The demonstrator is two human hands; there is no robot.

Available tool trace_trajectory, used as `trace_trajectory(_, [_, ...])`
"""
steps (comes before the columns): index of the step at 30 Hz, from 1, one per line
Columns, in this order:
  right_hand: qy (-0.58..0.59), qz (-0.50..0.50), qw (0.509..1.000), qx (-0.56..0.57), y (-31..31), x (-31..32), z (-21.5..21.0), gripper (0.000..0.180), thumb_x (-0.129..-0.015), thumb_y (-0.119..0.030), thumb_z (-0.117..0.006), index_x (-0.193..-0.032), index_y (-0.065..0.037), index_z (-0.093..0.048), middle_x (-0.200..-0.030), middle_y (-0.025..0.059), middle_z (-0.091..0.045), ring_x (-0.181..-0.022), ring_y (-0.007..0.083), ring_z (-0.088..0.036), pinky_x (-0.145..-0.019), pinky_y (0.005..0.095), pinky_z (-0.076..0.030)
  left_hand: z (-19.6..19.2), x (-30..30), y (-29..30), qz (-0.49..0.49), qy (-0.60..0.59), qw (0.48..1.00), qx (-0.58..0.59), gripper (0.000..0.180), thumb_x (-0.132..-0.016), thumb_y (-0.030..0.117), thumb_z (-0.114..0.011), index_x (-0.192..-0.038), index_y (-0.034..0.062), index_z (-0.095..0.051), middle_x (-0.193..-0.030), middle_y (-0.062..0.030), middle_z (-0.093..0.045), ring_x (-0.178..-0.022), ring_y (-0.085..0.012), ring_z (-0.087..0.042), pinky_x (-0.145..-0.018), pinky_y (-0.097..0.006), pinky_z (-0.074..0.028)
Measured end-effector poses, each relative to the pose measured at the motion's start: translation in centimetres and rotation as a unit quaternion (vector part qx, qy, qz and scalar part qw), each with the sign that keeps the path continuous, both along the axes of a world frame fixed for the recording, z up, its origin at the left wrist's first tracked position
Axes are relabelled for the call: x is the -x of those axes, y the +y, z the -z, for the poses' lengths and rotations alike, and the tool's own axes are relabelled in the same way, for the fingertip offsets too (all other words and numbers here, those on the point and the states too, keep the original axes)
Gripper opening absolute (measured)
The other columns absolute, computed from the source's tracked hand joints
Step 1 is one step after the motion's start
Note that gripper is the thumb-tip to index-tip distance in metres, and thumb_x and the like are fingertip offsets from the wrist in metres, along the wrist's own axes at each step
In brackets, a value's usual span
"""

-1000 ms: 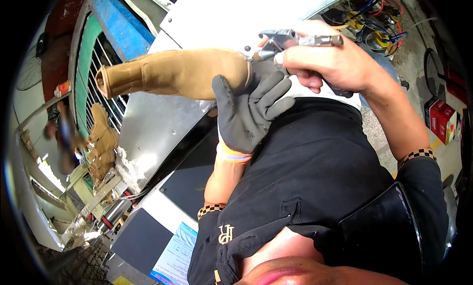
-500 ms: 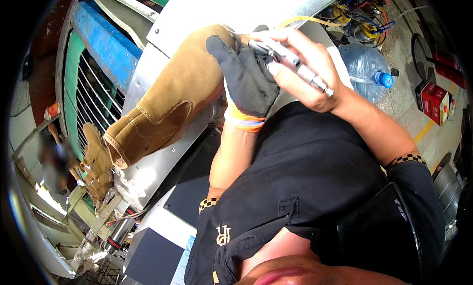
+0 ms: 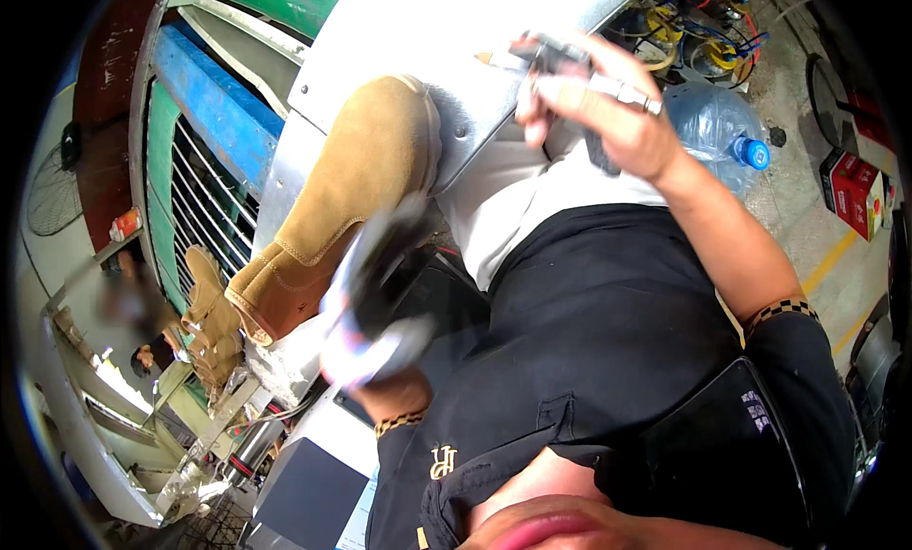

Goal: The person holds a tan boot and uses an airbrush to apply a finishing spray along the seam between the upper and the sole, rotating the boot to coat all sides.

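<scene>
A tan suede boot [image 3: 366,161] lies on its side on the metal machine top, its sole edge toward my right hand and its open shaft at the near left. My left hand [image 3: 375,293], in a black-palmed work glove, is smeared by motion beside the boot's shaft. Its fingers are too blurred to read, and I cannot tell whether it touches the boot. My right hand [image 3: 617,118] is bare and closed round a silver hand tool [image 3: 560,58] with a metal fitting at its rear. That tool is held above the metal top, apart from the boot.
More tan boots [image 3: 209,308] stand in a row at the left, by a green and blue barred frame [image 3: 214,99]. A large clear plastic bottle [image 3: 712,132] with a blue cap is at the right. Beyond it sits a red box [image 3: 848,191]. Wires and fittings [image 3: 703,42] crowd the upper right.
My left hand has let go of the boot's sole end and moved down and left. The boot now rests alone on the metal top. My right hand with the tool has moved up and right.
</scene>
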State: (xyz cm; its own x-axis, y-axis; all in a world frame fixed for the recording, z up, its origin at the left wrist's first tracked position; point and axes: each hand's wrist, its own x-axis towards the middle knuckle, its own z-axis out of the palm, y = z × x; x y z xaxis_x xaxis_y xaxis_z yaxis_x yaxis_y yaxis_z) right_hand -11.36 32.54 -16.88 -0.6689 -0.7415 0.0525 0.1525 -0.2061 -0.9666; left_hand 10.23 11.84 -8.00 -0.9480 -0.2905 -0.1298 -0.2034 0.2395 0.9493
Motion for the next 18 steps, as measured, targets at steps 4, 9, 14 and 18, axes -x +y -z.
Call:
trace_trajectory(4, [0.204,0.148,0.968,-0.015,0.1,6.7,0.5,0.034,-0.089,-0.011,-0.060,-0.120,0.004,-0.057,-0.089,0.0119,-0.066,-0.077,0.0195,-0.064,-0.072,0.0321,-0.053,-5.0,-7.8,-9.3,-0.217,0.094,0.912,0.334,0.055,-0.097,0.026,-0.053,-0.141,-0.0032,-0.039,-0.127,-0.0173,-0.060,-0.109,-0.0269,-0.063,-0.095,-0.036,-0.050])
trace_trajectory(9, [0.314,0.280,0.905,-0.059,-1.4,12.7,1.2,0.035,-0.082,-0.008,-0.067,-0.114,0.002,-0.061,-0.099,0.0139,-0.068,-0.088,0.0206,-0.062,-0.079,0.0342,-0.051,-5.1,-5.3,-10.8,-0.095,-0.026,0.928,0.359,0.057,-0.088,0.013,-0.064,-0.139,-0.0039,-0.045,-0.126,-0.0180,-0.061,-0.113,-0.0251,-0.060,-0.103,-0.035,-0.042])
trace_trajectory(14, [0.241,0.236,0.940,0.053,-3.3,12.6,2.7,0.036,-0.082,-0.011,-0.066,-0.116,0.001,-0.061,-0.102,0.0171,-0.068,-0.093,0.0258,-0.065,-0.083,0.0373,-0.051,-7.0,-2.3,-9.3,0.006,-0.073,0.930,0.361,0.028,-0.082,0.011,-0.068,-0.105,-0.0045,-0.068,-0.101,-0.0139,-0.071,-0.094,-0.0221,-0.066,-0.085,-0.035,-0.050])
trace_trajectory(18, [0.285,0.298,0.911,0.028,-5.0,15.0,3.7,0.035,-0.086,-0.013,-0.063,-0.117,0.002,-0.060,-0.102,0.0200,-0.067,-0.095,0.0293,-0.066,-0.083,0.0378,-0.051,-4.8,-0.5,-7.5,-0.232,-0.027,0.952,0.198,0.035,-0.086,0.017,-0.066,-0.111,-0.0077,-0.067,-0.105,-0.0161,-0.070,-0.095,-0.0234,-0.067,-0.087,-0.034,-0.052])
